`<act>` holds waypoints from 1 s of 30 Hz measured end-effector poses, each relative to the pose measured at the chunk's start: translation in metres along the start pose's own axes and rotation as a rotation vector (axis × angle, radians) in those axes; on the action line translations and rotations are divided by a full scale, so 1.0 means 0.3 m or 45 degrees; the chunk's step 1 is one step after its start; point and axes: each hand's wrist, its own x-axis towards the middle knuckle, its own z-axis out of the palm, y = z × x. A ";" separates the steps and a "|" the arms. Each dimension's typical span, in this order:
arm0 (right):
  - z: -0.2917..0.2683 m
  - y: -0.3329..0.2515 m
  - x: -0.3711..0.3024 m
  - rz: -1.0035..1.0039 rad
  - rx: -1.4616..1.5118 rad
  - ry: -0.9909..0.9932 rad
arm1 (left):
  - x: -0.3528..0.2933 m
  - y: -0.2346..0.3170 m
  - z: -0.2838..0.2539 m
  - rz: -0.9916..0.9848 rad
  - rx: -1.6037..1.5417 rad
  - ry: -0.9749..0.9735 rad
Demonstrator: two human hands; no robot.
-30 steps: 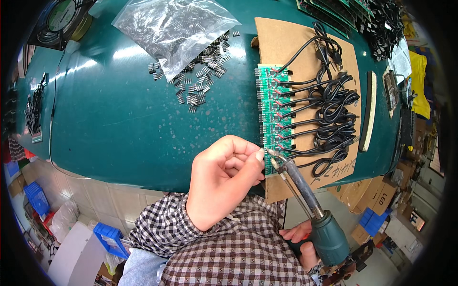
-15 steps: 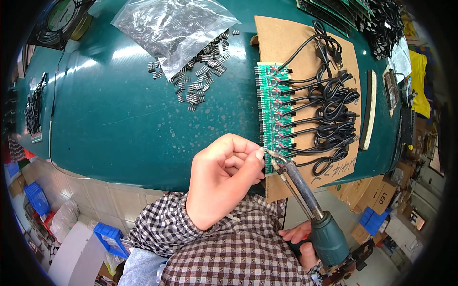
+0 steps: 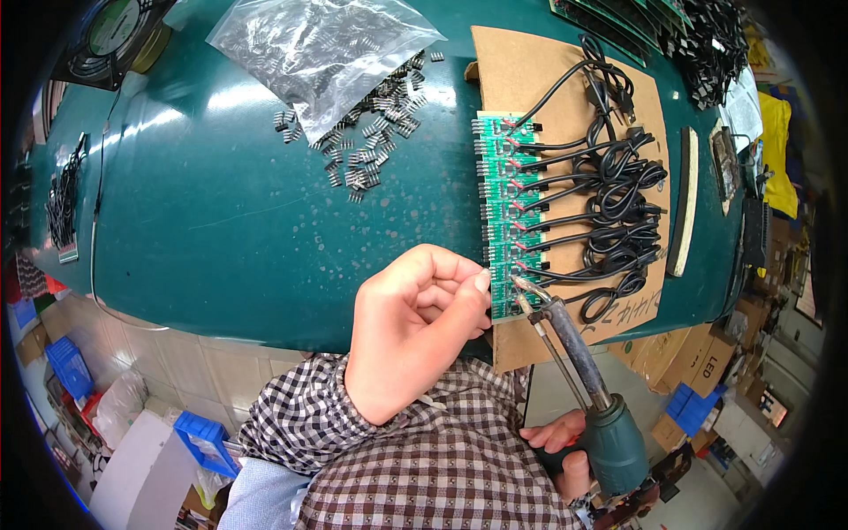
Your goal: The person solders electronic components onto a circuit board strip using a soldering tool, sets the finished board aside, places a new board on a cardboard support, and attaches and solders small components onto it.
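Note:
My left hand (image 3: 415, 322) is closed in a pinch of thumb and forefinger at the left edge of a green circuit board panel (image 3: 506, 199), near its front end. What sits between the fingertips is hidden. My right hand (image 3: 564, 442), lower right, grips the handle of a soldering iron (image 3: 618, 442) with a dark green body. Its metal tip and a thin side tube reach over the front part of the panel, just right of my left fingertips. Small pin connectors line the panel's left edge; black cables (image 3: 623, 190) run from its right side.
Under the panel lies a cardboard sheet (image 3: 521, 66). A clear bag (image 3: 327, 53) of small black connectors stands at the back, with loose connectors (image 3: 380, 132) spilled beside it. A fan (image 3: 110, 35), a cable bundle (image 3: 64, 203) and a pale strip (image 3: 683, 203) lie toward the sides.
The soldering iron has shifted slightly right, its tip moving away from my left fingertips and the panel's left edge. The panel and cardboard have moved slightly. My left hand keeps its pinch.

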 end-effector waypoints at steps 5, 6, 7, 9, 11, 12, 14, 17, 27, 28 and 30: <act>0.013 -0.005 0.012 -0.012 -0.056 -0.008 | 0.000 0.000 0.003 0.008 0.019 0.002; 0.015 -0.007 0.015 -0.012 -0.055 -0.005 | 0.001 0.000 0.004 0.001 0.022 0.005; 0.017 -0.008 0.017 -0.002 -0.059 -0.004 | 0.002 0.000 0.005 -0.006 0.025 0.008; 0.020 -0.008 0.020 0.005 -0.062 -0.014 | -0.001 -0.001 0.003 -0.007 0.023 0.015; 0.023 -0.005 0.022 -0.003 -0.041 -0.010 | -0.001 -0.001 0.001 -0.011 0.020 0.018; 0.027 -0.007 0.023 -0.003 -0.041 -0.009 | 0.000 0.000 0.001 -0.015 0.023 0.013; 0.037 -0.015 0.026 0.018 -0.057 0.010 | 0.000 0.001 0.000 -0.019 0.026 0.009; 0.038 -0.016 0.013 0.058 0.040 0.060 | 0.000 0.001 -0.002 -0.024 0.022 0.004; 0.018 -0.013 0.005 0.097 0.035 0.012 | -0.002 0.002 0.000 -0.012 0.004 0.000; 0.017 -0.016 0.007 0.111 0.025 -0.003 | -0.002 0.002 0.000 -0.007 0.008 -0.001; 0.013 -0.015 0.008 0.125 0.016 -0.016 | -0.001 0.002 0.000 -0.004 0.012 0.000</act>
